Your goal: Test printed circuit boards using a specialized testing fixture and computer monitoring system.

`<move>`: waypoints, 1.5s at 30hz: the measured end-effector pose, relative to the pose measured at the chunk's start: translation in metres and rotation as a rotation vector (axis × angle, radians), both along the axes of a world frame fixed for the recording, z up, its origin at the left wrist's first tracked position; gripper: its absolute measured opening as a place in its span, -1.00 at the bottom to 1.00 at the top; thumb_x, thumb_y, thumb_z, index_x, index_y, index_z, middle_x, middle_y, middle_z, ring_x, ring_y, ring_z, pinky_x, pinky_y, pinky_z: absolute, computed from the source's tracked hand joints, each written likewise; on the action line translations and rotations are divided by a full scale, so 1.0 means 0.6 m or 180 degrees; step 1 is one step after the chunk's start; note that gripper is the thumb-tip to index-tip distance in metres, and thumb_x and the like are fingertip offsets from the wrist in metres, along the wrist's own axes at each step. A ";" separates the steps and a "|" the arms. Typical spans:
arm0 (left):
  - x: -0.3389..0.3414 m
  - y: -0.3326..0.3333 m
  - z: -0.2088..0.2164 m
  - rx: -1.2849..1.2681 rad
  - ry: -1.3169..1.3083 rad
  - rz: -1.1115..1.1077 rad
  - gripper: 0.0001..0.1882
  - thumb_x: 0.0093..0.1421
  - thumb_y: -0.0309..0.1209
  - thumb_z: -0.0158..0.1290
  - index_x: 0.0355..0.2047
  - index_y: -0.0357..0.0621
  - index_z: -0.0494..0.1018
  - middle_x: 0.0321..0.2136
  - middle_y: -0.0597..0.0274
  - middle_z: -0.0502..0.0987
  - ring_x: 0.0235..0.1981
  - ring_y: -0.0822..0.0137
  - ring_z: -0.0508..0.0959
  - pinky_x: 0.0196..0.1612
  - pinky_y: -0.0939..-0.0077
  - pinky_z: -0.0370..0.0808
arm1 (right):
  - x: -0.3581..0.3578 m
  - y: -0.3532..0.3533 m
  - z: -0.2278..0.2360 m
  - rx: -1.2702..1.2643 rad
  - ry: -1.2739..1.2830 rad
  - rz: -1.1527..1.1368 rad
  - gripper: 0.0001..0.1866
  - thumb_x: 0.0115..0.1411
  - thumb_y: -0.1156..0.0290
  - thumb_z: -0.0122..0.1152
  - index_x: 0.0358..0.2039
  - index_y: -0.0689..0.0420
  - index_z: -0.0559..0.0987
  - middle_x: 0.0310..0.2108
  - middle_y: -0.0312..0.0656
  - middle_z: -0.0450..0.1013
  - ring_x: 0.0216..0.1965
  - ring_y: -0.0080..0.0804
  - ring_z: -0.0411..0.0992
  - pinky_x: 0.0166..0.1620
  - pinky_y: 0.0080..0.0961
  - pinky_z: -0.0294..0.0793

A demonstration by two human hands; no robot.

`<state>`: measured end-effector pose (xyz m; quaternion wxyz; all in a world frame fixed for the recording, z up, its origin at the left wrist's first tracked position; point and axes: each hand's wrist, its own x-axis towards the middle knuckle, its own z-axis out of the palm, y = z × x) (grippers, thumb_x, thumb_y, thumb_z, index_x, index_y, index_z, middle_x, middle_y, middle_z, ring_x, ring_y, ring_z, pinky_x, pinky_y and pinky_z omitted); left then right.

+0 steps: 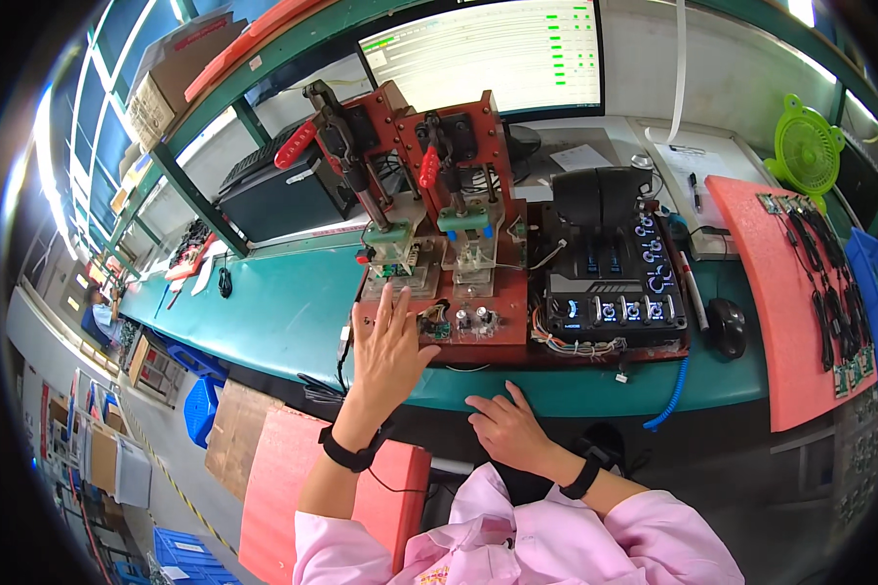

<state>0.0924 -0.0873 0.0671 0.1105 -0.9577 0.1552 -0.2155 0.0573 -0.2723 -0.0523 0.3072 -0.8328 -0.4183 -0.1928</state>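
My left hand [390, 341] reaches over the front of a dark red test fixture [509, 336], fingers stretched out and apart, holding nothing visible. Its fingertips are by the clear plastic nest of the left station, where a small green circuit board [391, 270] partly shows; whether they touch is hard to tell. Two toggle clamps with red handles stand above, the left handle [296, 144] tilted outward and the right handle [428, 168] hanging upright. My right hand [512, 429] hovers at the green bench's front edge, fingers loosely bent and apart, with nothing in it.
Right of the fixture sits a black instrument box [605, 307] with lit displays, then a black mouse [726, 328]. A pink foam sheet [751, 263] carries boards with black cables. A monitor [483, 63] stands behind. Another foam sheet [288, 487] lies below left; a coiled blue cord [671, 395] hangs over the edge.
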 end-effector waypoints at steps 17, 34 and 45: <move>0.003 0.001 -0.018 -0.0257 0.0064 0.0370 -0.29 -0.02 -0.04 0.06 -0.05 -0.44 0.25 0.14 0.05 0.11 0.21 0.10 0.02 0.13 -0.09 -0.06 | 0.003 0.002 -0.005 -0.0039 -0.0212 -0.0004 -0.91 -0.11 0.45 0.17 -0.51 0.13 0.51 -0.17 -0.24 0.36 -0.34 -0.40 0.33 0.07 -0.09 0.12; -0.019 -0.073 0.009 -0.1015 0.0399 -0.0003 -0.31 0.01 -0.10 0.07 0.10 -0.14 0.16 0.18 0.18 0.04 0.24 0.12 -0.05 0.16 -0.01 -0.11 | 0.003 0.004 -0.015 0.0165 -0.0323 -0.0027 -0.88 -0.11 0.46 0.14 -0.48 0.09 0.45 -0.17 -0.24 0.35 -0.33 -0.38 0.31 0.09 -0.09 0.10; -0.010 -0.085 0.031 -0.0377 0.0405 -0.0235 -0.33 0.00 -0.13 0.07 0.03 -0.32 0.22 0.13 0.17 0.15 0.22 0.15 0.00 0.15 -0.02 -0.07 | 0.003 0.006 -0.009 0.0070 -0.0262 -0.0104 -0.92 -0.10 0.47 0.12 -0.52 0.08 0.44 -0.19 -0.27 0.35 -0.34 -0.40 0.30 0.09 -0.13 0.11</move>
